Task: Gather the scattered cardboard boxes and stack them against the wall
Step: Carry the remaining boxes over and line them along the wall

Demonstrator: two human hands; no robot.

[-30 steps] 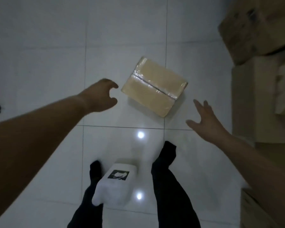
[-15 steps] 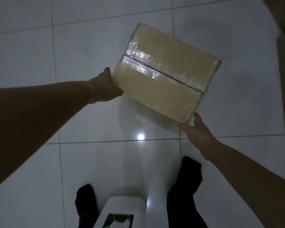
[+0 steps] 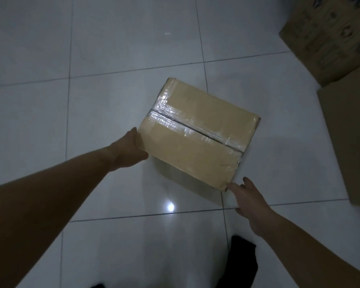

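A tan cardboard box (image 3: 197, 132), sealed with clear tape along its top seam, sits in the middle of the white tiled floor, turned at an angle. My left hand (image 3: 131, 149) presses against its left corner, fingers tucked under the edge and hidden. My right hand (image 3: 247, 197) touches the near right corner with fingers spread along the side. Both hands grip the box from opposite corners.
Two larger cardboard boxes stand at the right edge: a printed one (image 3: 328, 36) at the top right and a plain one (image 3: 349, 142) below it. My dark-trousered leg (image 3: 240, 265) is at the bottom. A ceiling light reflects on the glossy tiles (image 3: 170, 207).
Both hands went from reaching with open fingers to gripping the box at opposite corners. The view has shifted, and the boxes at the right have come back into sight.
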